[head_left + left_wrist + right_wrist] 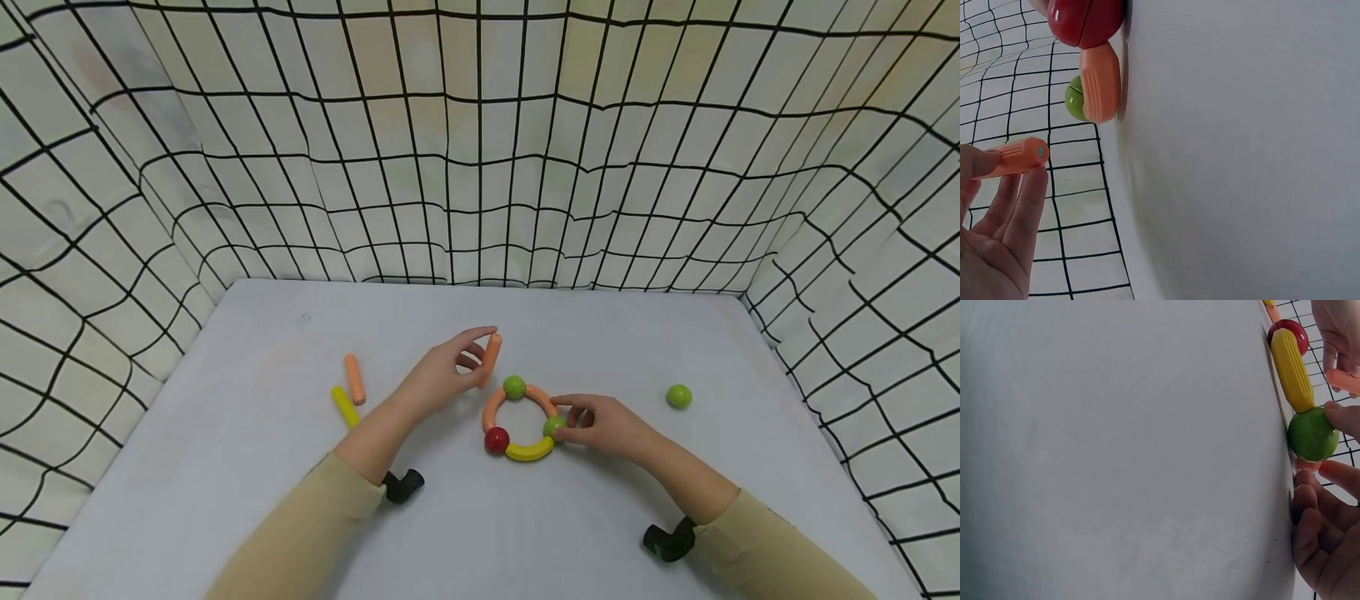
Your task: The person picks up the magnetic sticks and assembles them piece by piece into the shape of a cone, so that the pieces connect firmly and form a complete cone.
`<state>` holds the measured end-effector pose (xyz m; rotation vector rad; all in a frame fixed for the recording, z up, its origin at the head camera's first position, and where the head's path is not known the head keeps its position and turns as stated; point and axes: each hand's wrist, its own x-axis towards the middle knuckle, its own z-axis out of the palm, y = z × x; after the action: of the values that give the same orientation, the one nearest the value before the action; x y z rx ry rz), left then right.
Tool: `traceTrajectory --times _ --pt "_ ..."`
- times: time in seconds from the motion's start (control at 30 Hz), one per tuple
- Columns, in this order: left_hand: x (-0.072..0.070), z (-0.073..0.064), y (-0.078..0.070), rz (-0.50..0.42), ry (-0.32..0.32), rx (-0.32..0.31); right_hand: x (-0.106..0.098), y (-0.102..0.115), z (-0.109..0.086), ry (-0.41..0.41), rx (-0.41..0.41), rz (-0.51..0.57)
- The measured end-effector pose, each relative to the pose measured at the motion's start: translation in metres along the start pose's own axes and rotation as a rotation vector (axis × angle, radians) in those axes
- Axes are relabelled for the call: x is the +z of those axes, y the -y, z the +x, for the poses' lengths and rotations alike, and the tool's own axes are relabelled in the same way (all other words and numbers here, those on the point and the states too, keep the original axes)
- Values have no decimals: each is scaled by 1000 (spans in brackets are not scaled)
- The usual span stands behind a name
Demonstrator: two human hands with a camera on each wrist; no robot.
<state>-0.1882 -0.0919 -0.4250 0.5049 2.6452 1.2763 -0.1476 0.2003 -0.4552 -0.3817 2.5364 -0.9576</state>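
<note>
On the white table, a ring of magnetic building pieces joins a green ball [514, 387], a red ball [497, 440], a second green ball [554, 427], two curved orange rods [492, 408] and a curved yellow rod [530, 451]. My left hand [446, 371] pinches a straight orange rod [491, 358] above the table, just beyond the ring's upper left. A grey disc shows in that rod's end in the left wrist view. At the ring's right side, my right hand [603, 425] holds the second green ball, thumb on it, with the index finger by the adjoining orange rod.
Left of my left forearm lie an orange rod [355, 379] and a yellow rod [345, 407], the latter partly hidden by the arm. A loose green ball [679, 397] sits off to the right. Black netting [480, 158] stands along the table's back and sides.
</note>
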Motion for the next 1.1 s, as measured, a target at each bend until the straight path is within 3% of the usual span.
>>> traceTrajectory --times 0.53,1.1 --pt "16 17 -7 -85 11 -31 -1 1 -1 -6 -3 14" --pt "28 26 -12 -61 77 0 0 -1 2 -3 13 26"
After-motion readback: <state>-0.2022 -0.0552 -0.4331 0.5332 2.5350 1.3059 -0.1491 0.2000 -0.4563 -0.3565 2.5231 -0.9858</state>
